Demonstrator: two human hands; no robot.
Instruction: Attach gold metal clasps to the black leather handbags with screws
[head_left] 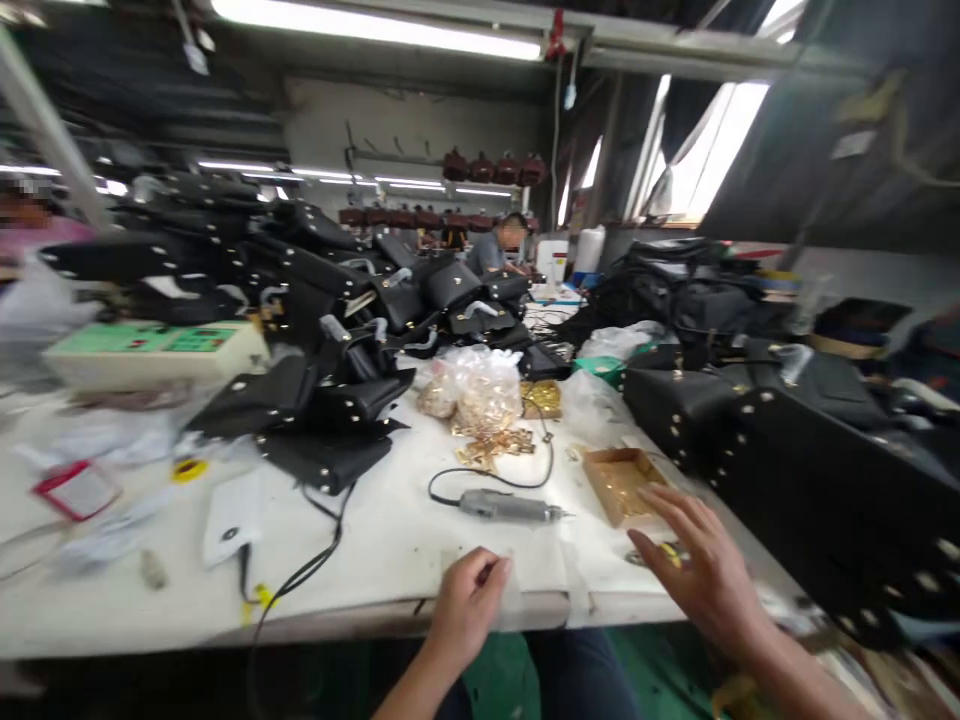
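Left hand (pixel 471 602) rests curled (I cannot tell if it holds anything) near the electric screwdriver (pixel 506 506), right hand (pixel 709 570) spread wide by the open cardboard box (pixel 604 488), which a low sweep could tip.

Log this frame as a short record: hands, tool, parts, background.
Left hand: fingers curled near the front edge of the white table; grip unclear
Right hand: open, near the small cardboard box
Tool: gray electric screwdriver, lying on the table
Parts: gold-colored metal pieces, loose before a clear plastic bag
Background: heaped black bags
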